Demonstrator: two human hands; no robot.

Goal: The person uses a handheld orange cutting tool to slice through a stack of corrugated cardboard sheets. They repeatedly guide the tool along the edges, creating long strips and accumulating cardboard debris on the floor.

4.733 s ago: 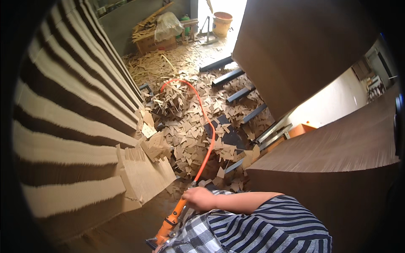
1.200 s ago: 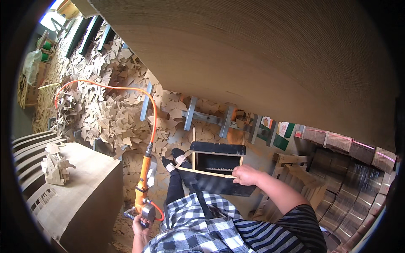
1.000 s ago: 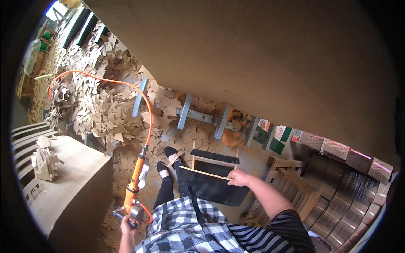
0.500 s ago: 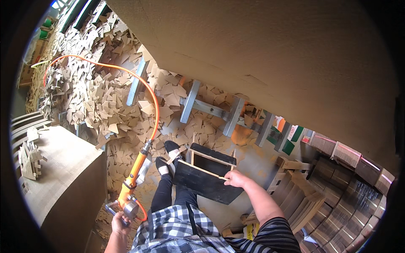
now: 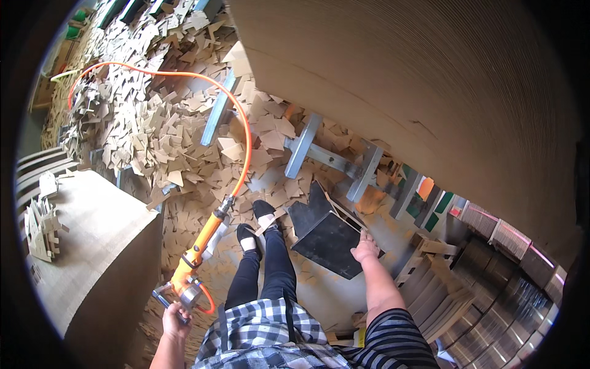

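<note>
My left hand [image 5: 176,321], at the lower left, is closed around the handle of an orange air tool [image 5: 195,253]. The tool has a round metal part near my hand, and an orange hose [image 5: 247,138] runs from its far end. My right hand [image 5: 366,247] grips the edge of a black-panelled wooden frame [image 5: 329,243], something like a low stool. The frame is tilted, just right of my feet. Its far side and the fingertips behind the edge are partly hidden.
Cardboard scraps [image 5: 147,129] cover the floor. A tall cardboard stack [image 5: 381,61] overhangs from the upper right; another stack [image 5: 104,215] stands at left. Grey metal beams [image 5: 303,146] lie ahead. Wooden pallets [image 5: 436,286] and wrapped bundles [image 5: 498,307] are at right.
My right hand has swung the black-panelled frame rightward and tilted it, so its open inside no longer shows. My left hand still holds the air tool. The view has shifted slightly.
</note>
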